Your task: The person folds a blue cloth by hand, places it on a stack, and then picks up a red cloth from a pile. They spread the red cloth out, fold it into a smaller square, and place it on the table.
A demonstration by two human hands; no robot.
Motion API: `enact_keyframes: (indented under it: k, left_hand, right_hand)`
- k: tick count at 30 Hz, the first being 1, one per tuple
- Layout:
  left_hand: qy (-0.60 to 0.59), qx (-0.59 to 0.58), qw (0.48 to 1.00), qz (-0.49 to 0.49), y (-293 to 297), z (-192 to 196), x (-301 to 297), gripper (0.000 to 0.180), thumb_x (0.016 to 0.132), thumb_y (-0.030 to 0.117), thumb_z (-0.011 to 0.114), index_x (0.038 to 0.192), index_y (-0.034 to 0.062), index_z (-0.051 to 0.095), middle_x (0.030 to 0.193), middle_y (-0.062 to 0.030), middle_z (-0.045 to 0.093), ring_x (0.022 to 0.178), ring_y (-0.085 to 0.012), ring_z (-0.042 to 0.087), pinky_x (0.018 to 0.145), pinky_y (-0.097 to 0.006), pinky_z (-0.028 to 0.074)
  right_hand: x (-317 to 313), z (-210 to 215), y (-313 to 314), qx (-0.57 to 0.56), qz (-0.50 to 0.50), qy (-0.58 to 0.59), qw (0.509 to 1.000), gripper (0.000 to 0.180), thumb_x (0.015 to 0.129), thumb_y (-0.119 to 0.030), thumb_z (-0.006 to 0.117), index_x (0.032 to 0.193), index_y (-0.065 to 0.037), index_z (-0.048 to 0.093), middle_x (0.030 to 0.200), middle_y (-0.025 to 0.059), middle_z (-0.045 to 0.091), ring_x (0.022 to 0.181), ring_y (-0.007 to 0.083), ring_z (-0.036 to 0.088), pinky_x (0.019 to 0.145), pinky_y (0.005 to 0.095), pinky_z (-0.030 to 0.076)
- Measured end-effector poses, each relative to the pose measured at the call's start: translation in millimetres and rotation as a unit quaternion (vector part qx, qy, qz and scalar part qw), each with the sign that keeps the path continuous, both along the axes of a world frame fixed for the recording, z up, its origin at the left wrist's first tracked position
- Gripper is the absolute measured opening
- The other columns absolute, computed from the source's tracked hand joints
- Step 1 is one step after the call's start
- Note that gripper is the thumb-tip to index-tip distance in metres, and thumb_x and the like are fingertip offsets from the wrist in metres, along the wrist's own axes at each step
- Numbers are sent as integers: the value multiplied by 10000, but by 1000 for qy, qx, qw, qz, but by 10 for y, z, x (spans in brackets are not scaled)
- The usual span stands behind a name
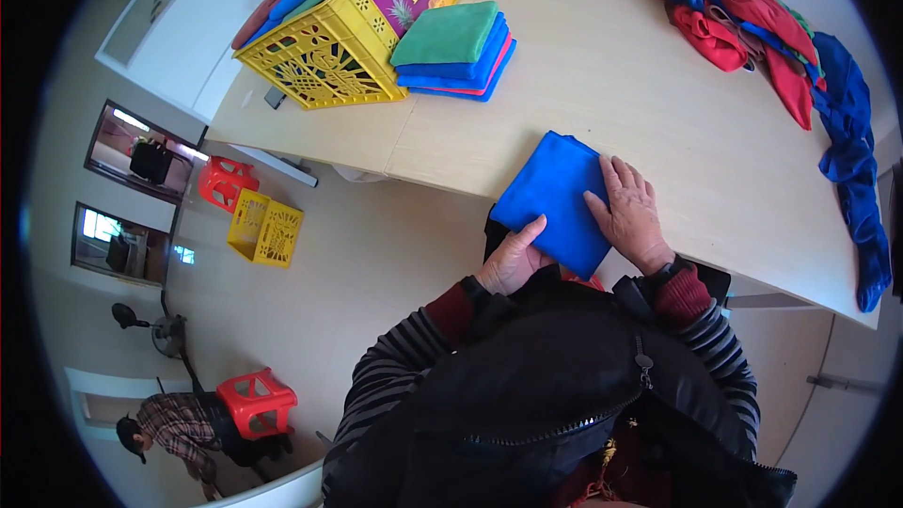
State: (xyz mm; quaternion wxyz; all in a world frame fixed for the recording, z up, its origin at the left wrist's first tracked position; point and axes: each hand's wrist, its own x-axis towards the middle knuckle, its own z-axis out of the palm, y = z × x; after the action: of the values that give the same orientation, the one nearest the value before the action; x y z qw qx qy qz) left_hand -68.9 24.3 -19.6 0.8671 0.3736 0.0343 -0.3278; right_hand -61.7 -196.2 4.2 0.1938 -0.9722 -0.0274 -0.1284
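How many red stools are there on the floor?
2. One red stool stands beside the small yellow crate, just below the table edge. The other red stool is lower down, next to a crouching person. More may be hidden under the table.

A yellow perforated plastic crate (pixel 320 52) sits at the far corner of the pale wooden table (pixel 640 103), with a neat stack of folded green, blue and pink cloths (pixel 451 52) just beside it. Well apart from the crate, across the table, lies a loose heap of red and blue cloths (pixel 771 38). Below the crate, on the floor, stand a red plastic stool (pixel 226 183) and a smaller yellow crate (pixel 265 229).
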Motion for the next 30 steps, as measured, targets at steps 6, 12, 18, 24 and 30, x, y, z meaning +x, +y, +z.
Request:
enact_keyframes:
  k: [6,12,18,24,30]
  left_hand:
    - [-61,58,992,95,300,226,139,585,948,316,682,1437,68,478,1382,-95,580,1291,-248,528,1122,-457,405]
    - [-120,77,969,200,616,1170,964,583,917,282,694,1424,77,490,1370,-103,586,1275,-279,539,1114,-481,413]
    - [-266,11,941,210,668,1737,2459,557,915,249,696,1410,86,498,1358,-114,600,1236,-296,579,1054,-502,471]
    - [-137,3,956,259,978,1214,3300,456,905,169,718,1315,54,553,1323,-128,625,1256,-319,576,1102,-516,453]
    - [-73,41,970,229,885,1017,3398,489,924,223,710,1336,46,515,1374,-147,575,1264,-324,562,1127,-536,441]
  right_hand:
    - [-190,-192,-386,62,1,-88,994,548,982,-246,605,1462,-24,465,1443,198,524,1361,370,469,1145,462,368]
    - [-429,-275,-602,-5,-25,-104,994,463,911,-143,642,1345,-5,563,1417,164,551,1374,362,462,1162,479,353]
    - [-418,-237,-626,-21,-56,-96,994,457,899,-146,640,1326,5,574,1413,165,555,1375,360,461,1165,486,348]
    - [-392,-226,-567,-15,-47,-95,994,462,897,-165,637,1323,5,577,1407,168,557,1373,361,462,1168,490,343]
    - [-420,-223,-606,-22,-58,-85,994,458,899,-175,631,1314,14,578,1402,172,557,1372,360,462,1169,490,339]
